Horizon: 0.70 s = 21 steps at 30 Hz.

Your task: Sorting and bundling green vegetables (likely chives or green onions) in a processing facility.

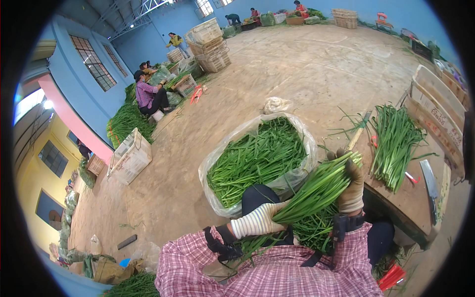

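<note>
My left hand point(257, 220), in a white knit glove, grips the lower part of a bundle of long green leaves point(316, 190). In a tan glove, my right hand point(352, 185) wraps the same bundle nearer its upper end. The bundle slants up to the right above my lap. Just beyond it stands a clear plastic bag point(217, 161) filled with more green leaves point(257, 158). A second heap of green stalks point(393, 143) lies on a low wooden board point(410, 198) to my right.
A large knife point(429, 185) rests on the board's right side. A white crate point(129, 157) stands on the concrete floor at left. People sit among green piles and stacked baskets point(208, 47) farther back. A red tool point(392, 277) lies at lower right.
</note>
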### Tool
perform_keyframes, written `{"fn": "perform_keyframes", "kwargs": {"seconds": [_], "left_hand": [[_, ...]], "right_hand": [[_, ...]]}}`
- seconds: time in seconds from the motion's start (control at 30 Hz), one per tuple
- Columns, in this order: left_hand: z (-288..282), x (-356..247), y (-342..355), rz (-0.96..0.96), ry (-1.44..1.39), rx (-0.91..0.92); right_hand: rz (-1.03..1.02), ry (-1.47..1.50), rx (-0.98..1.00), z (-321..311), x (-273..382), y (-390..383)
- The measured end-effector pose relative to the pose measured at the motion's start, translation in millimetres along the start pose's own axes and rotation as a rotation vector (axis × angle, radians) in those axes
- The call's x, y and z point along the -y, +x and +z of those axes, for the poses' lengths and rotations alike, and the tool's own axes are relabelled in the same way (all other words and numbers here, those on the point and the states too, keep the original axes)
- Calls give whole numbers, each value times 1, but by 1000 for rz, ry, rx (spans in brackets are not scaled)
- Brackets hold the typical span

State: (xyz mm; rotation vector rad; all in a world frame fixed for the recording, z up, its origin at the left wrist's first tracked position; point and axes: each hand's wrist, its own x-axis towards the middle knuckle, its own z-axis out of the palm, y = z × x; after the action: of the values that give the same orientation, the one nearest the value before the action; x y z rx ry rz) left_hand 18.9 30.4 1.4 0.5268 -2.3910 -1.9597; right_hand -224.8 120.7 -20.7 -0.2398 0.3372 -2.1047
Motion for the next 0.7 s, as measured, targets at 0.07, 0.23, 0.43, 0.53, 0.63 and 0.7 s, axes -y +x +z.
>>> {"fn": "perform_keyframes", "kwargs": {"seconds": [0.07,0.23,0.43,0.53,0.63,0.7], "left_hand": [[-5,-11,6,56,122,39],[-23,-36,21,49,410,96],[-62,-66,41,89,205,241],[-58,-59,43,73,127,271],[-51,-49,42,52,96,266],[-49,-37,42,60,104,245]], "right_hand": [[33,-45,11,-5,13,8],[-136,-341,21,32,38,20],[-227,-423,175,76,52,16],[-222,-261,334,66,57,19],[-270,-294,459,52,54,22],[-265,-263,419,55,47,25]]}}
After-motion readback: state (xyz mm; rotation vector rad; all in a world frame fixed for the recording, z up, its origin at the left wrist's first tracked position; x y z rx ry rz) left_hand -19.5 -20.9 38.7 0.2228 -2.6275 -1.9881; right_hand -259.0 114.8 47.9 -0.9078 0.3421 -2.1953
